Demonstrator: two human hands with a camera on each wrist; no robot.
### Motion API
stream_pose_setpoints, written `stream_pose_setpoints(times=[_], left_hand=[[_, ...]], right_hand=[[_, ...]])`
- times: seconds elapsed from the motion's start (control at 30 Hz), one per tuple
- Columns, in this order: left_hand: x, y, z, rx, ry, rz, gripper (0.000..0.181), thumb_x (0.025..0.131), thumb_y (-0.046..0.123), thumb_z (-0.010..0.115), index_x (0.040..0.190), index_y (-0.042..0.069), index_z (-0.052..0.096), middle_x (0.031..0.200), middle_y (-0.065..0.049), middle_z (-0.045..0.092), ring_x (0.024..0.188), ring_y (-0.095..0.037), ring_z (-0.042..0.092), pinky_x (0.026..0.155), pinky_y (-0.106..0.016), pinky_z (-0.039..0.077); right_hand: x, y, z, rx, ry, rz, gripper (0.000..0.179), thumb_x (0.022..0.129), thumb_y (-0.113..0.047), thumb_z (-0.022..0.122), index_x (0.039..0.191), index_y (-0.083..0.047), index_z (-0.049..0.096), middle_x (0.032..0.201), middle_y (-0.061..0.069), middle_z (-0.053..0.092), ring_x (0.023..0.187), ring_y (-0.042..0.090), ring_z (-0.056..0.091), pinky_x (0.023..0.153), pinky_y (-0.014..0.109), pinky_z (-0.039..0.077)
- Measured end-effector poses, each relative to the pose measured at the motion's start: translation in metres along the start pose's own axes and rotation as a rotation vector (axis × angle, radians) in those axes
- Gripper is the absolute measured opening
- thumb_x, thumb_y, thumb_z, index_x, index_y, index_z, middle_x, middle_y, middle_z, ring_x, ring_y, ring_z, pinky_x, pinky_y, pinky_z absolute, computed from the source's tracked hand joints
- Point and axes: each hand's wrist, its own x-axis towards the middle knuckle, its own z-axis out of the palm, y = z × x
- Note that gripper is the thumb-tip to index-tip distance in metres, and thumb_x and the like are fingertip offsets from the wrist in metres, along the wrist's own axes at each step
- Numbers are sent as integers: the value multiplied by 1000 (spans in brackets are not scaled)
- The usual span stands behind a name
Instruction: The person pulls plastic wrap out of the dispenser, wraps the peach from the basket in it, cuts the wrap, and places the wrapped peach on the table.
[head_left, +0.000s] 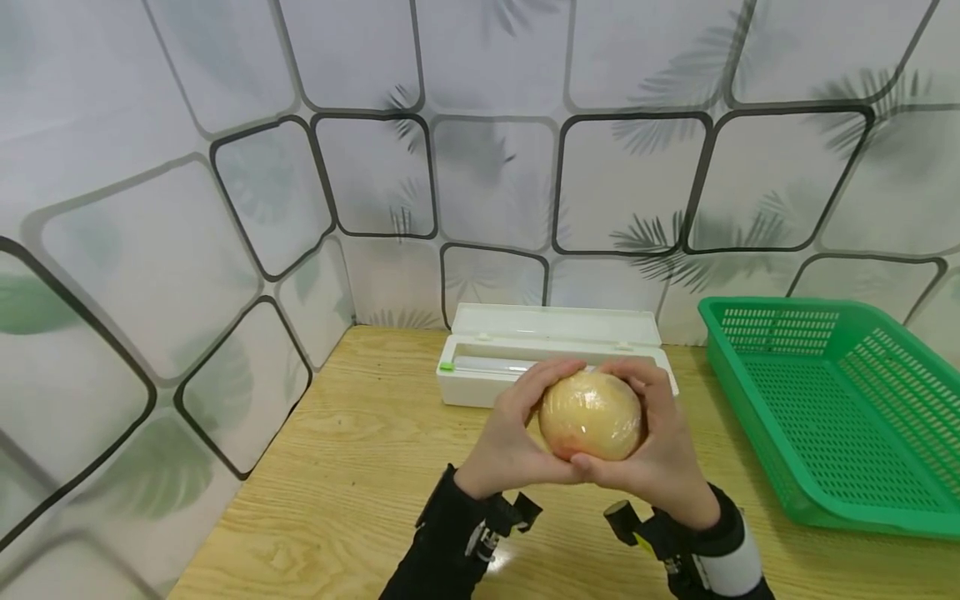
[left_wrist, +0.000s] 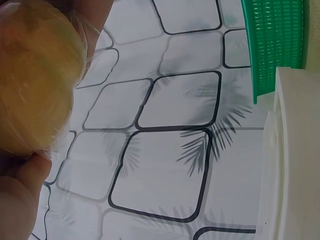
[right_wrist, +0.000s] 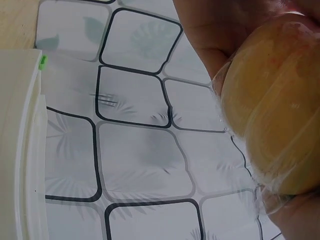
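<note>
Both hands hold up a round yellow fruit [head_left: 590, 417] with a reddish blush, wrapped in shiny clear cling film. My left hand [head_left: 506, 446] curls around its left side, and my right hand [head_left: 667, 450] grips the right side. The thumbs meet below the fruit while the fingers reach over its top edge. In the left wrist view, the film on the fruit [left_wrist: 37, 80] bunches loosely near the fingers. Wrinkled film also stands out along the edge of the fruit [right_wrist: 285, 105] in the right wrist view.
Behind the hands is a white cling film dispenser [head_left: 476, 389], its lid [head_left: 555, 323] raised, a roll inside and a green piece at its left end. A green plastic basket [head_left: 757, 433] stands at the right. A patterned wall covering [head_left: 495, 183] backs the wooden table [head_left: 337, 483].
</note>
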Motion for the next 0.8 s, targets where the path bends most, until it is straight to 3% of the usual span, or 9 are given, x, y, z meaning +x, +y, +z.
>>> stream_pose_setpoints(times=[0.17,0.33,0.47,0.6,0.7,0.8], left_hand=[[-1,-3,-1,5,2,-33,72,53,-10,75,116,-13,42,115,-24,47,104,-21,49,83,-32,45],[-9,-22,0,35,-13,-51,74,53,-1,79,118,-4,44,115,-15,49,102,-19,50,81,-30,46],[-13,-29,-1,48,-27,-118,73,53,4,80,116,2,44,113,-10,50,96,-16,51,76,-28,47],[-14,-28,0,17,-32,-212,75,54,4,82,118,5,43,113,-7,50,93,-15,52,73,-28,48],[-15,-26,-1,-65,-20,-276,74,57,1,80,119,6,40,113,-9,49,95,-16,52,73,-30,48],[-16,-25,-4,-168,20,-313,74,63,14,80,122,4,36,115,-13,47,98,-19,50,77,-34,47]], right_hand=[[-1,-1,-1,-31,-20,14,76,64,-29,79,113,11,37,107,13,48,87,16,54,66,21,46],[-3,-2,-1,-36,-50,69,75,60,-22,82,113,8,39,108,12,47,89,16,52,68,22,46],[-4,0,0,-53,-87,120,78,57,-14,83,116,6,36,106,12,48,89,15,51,67,24,47],[-1,4,-3,-24,-117,131,82,67,-25,77,123,4,25,110,11,45,93,13,48,71,23,45],[2,7,-6,162,-125,121,73,80,-31,64,129,-4,17,118,10,40,97,13,48,74,21,45],[3,10,-10,373,-121,98,58,90,-27,50,132,-10,13,124,9,37,101,15,50,76,22,45]])
